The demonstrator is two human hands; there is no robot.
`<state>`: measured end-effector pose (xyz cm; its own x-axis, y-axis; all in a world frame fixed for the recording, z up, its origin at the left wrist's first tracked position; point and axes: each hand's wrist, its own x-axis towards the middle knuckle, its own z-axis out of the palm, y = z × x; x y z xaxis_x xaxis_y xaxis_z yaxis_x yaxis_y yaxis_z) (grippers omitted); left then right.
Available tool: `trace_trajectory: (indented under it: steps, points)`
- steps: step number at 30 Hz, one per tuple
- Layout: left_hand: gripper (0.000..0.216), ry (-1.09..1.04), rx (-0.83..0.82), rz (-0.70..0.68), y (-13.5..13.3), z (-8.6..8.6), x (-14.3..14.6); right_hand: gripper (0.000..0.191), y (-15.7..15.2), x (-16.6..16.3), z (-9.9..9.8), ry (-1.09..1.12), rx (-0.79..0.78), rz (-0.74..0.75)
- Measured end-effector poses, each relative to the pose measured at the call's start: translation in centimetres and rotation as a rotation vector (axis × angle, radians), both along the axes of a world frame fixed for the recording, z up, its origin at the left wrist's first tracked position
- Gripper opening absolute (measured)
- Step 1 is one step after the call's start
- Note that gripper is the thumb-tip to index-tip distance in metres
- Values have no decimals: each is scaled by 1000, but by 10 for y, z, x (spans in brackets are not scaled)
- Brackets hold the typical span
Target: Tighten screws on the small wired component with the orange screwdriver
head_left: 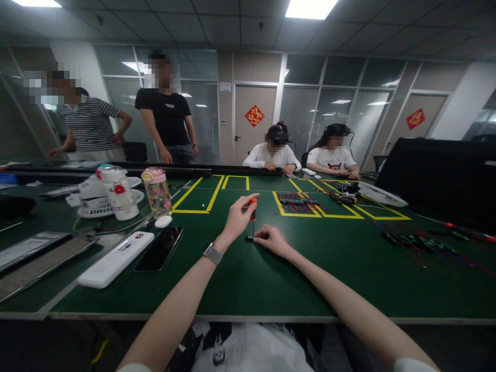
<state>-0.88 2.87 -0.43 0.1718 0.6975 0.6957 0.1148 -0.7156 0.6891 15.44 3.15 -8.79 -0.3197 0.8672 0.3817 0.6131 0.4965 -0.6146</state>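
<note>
My left hand (239, 215) grips the orange and black handle of a screwdriver (253, 212), held upright with its thin shaft pointing down. The tip meets a small green and black electronic part (250, 238) lying on the green table (232, 289). Thumb and fingers of my right hand (271, 239) are pinched on the right end of that same part, low against the tabletop. Fine detail at the screwdriver tip is too small to make out.
A black phone (160, 249), a white power bank (116, 258), a pink-lidded bottle (157, 194) and a white jug (120, 194) stand to the left. Wired parts (296, 202) lie in yellow tape frames ahead, with more wired parts (430, 243) at right. Several people are across the table.
</note>
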Motion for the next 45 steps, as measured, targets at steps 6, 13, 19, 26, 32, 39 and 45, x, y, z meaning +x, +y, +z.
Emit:
trace_trajectory:
  steps: [6,13,19,26,32,39,45]
  points:
    - [33,6,-58,-120,1,0,1,13,12,-1,-3,15,18,-34]
    - [26,34,41,-26,6,-4,5,16,25,1,-4,9,10,-43]
    - [27,25,57,35,25,-4,9,19,46,4,-2,-2,15,-81]
    - [26,113,-45,5,55,10,12,20,51,7,-5,12,-4,-63]
    - [29,46,-82,-7,59,8,-10,19,46,7,-2,-2,14,-6]
    - [28,-103,-104,108,60,-6,-15,18,42,5,0,-12,-5,-31]
    - [33,-138,-156,72,60,-8,-16,17,33,5,2,3,-29,29]
